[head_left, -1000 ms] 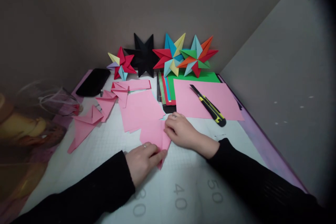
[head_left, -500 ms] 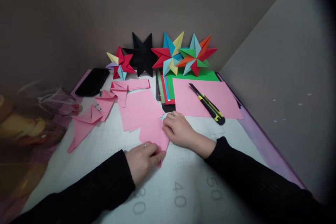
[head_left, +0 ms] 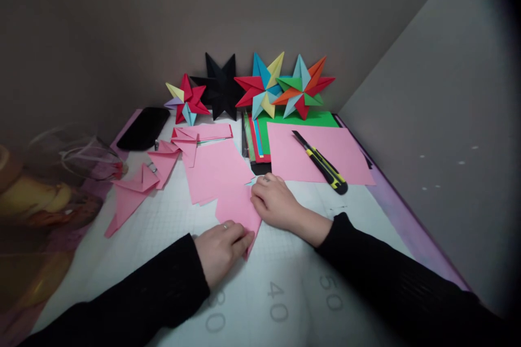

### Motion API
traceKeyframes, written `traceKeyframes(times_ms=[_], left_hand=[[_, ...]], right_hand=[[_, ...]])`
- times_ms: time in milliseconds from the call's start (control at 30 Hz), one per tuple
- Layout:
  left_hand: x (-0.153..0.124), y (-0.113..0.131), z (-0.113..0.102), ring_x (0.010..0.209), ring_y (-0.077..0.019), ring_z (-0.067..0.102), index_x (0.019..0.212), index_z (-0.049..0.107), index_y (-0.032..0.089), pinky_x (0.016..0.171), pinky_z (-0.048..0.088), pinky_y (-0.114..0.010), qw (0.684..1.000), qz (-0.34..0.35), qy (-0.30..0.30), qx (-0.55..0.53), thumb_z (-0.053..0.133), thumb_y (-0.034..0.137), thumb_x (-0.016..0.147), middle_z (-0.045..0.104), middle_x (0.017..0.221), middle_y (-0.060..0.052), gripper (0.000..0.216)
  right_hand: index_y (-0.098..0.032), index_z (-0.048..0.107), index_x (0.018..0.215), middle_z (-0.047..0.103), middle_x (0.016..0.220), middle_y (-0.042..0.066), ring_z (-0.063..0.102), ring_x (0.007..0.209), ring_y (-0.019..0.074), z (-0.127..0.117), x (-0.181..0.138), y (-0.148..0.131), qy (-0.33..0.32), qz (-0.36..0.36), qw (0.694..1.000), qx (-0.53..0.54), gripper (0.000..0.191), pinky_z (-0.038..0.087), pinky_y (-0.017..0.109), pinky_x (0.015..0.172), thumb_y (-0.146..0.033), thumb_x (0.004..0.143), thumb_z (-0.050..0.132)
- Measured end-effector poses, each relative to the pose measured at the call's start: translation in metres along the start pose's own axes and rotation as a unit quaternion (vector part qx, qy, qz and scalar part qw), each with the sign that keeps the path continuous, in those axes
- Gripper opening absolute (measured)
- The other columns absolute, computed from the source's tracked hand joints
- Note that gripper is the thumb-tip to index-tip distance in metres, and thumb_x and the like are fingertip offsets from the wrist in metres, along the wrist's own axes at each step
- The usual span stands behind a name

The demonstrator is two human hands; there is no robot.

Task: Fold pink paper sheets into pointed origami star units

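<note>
A pink sheet of paper (head_left: 236, 209), partly folded with a point toward me, lies on the white gridded mat (head_left: 244, 303). My left hand (head_left: 223, 246) presses on its lower part near the point, fingers closed over the edge. On the upper right edge, my right hand (head_left: 277, 200) has its fingers curled down onto the paper; the fingertips are partly hidden. Just beyond, more pink sheets (head_left: 215, 168) lie loosely stacked and touch or overlap the held one. Folded pink pieces (head_left: 136, 190), with metal clips on some, lie to the left.
A yellow-black utility knife (head_left: 321, 162) rests on a large pink sheet (head_left: 285, 152) at the right. Several folded paper stars, including a black star (head_left: 221, 87), lean on the back wall. A dark phone (head_left: 143, 128) and a clear plastic container (head_left: 81, 152) are at the left.
Both hands stay on the folded paper in almost the same place. The left fingers have shifted very slightly left along the lower edge; the view has moved a little.
</note>
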State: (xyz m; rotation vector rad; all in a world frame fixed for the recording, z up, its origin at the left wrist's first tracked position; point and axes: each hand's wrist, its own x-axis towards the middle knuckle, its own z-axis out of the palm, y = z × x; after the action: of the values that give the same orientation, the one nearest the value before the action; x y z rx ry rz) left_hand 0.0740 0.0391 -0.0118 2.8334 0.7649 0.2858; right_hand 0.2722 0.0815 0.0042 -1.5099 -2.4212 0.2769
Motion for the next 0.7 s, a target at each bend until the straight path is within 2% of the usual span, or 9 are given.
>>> traceKeyframes(times_ms=[267, 467, 600, 700], left_hand=[[0.004, 0.002, -0.004, 0.075, -0.0169, 0.053, 0.108, 0.055, 0.013, 0.063, 0.044, -0.028, 0.998, 0.023, 0.010, 0.062, 0.033, 0.013, 0.093, 0.058, 0.083, -0.004, 0.027], [0.006, -0.007, 0.000, 0.065, -0.0161, 0.049, 0.098, 0.059, 0.017, 0.054, 0.037, -0.028, 0.992, 0.051, 0.068, 0.090, 0.030, 0.017, 0.095, 0.055, 0.070, -0.002, 0.030], [0.007, -0.003, 0.006, 0.067, -0.0162, 0.049, 0.103, 0.058, 0.015, 0.056, 0.039, -0.028, 0.993, 0.059, 0.061, 0.082, 0.030, 0.017, 0.095, 0.056, 0.074, -0.003, 0.029], [0.011, 0.008, 0.007, 0.067, -0.0168, 0.050, 0.101, 0.059, 0.013, 0.055, 0.040, -0.029, 0.994, 0.039, 0.054, 0.085, 0.030, 0.016, 0.094, 0.057, 0.073, -0.004, 0.030]], right_hand=[[-0.017, 0.055, 0.070, 0.055, 0.081, 0.006, 0.041, 0.082, 0.0210, 0.002, 0.000, 0.001, 0.007, -0.001, 1.000, -0.014, 0.015, 0.030, 0.034, 0.071, -0.021, 0.084, 0.048], [-0.017, 0.056, 0.072, 0.054, 0.082, 0.007, 0.041, 0.084, 0.0214, 0.002, -0.001, 0.001, 0.006, -0.003, 1.000, -0.014, 0.015, 0.031, 0.035, 0.073, -0.021, 0.084, 0.048], [-0.017, 0.057, 0.076, 0.052, 0.085, 0.007, 0.040, 0.087, 0.0216, -0.001, 0.001, 0.006, 0.001, -0.029, 1.000, 0.011, 0.015, 0.033, 0.035, 0.076, -0.022, 0.085, 0.047], [-0.017, 0.058, 0.077, 0.052, 0.089, 0.007, 0.039, 0.090, 0.0216, -0.002, 0.004, 0.009, 0.000, -0.047, 0.998, 0.034, 0.013, 0.033, 0.036, 0.078, -0.021, 0.085, 0.048]])
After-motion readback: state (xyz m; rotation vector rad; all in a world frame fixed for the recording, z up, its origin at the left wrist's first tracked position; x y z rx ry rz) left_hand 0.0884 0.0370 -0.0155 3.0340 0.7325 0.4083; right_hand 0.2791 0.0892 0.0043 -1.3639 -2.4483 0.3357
